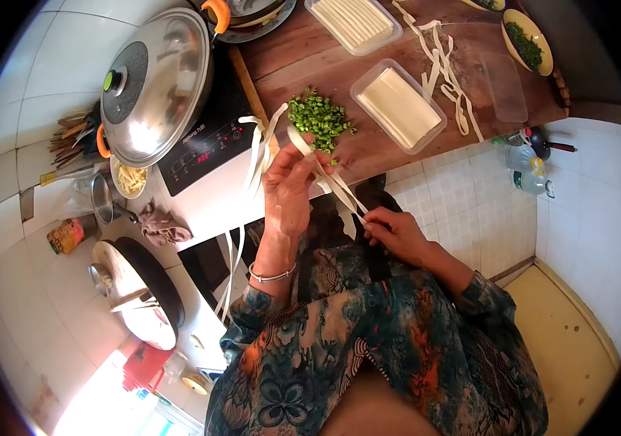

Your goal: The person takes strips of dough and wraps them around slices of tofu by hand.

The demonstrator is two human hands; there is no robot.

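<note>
My left hand (289, 178), with a bracelet at its wrist, pinches a pale dough strip (342, 190) near the board's front edge. Lower and to the right, my right hand (395, 231) has its fingers closed on the same strip, which stretches between both hands. More long strips (254, 156) hang over the counter edge left of my left hand. Chopped green vegetables (319, 120) lie in a pile on the wooden board (289, 69) just beyond. One plastic tray (399, 106) holds flat dough sheets, another (354, 25) holds dough in rows. Loose strips (441, 69) lie to their right.
A lidded steel pan (158, 87) stands at the left by an induction cooker (205, 145). Bowls of greens (527, 42) and a clear lid (505, 87) are at the right. A plate of pale shreds (130, 179) and a wok (151, 283) are at the left.
</note>
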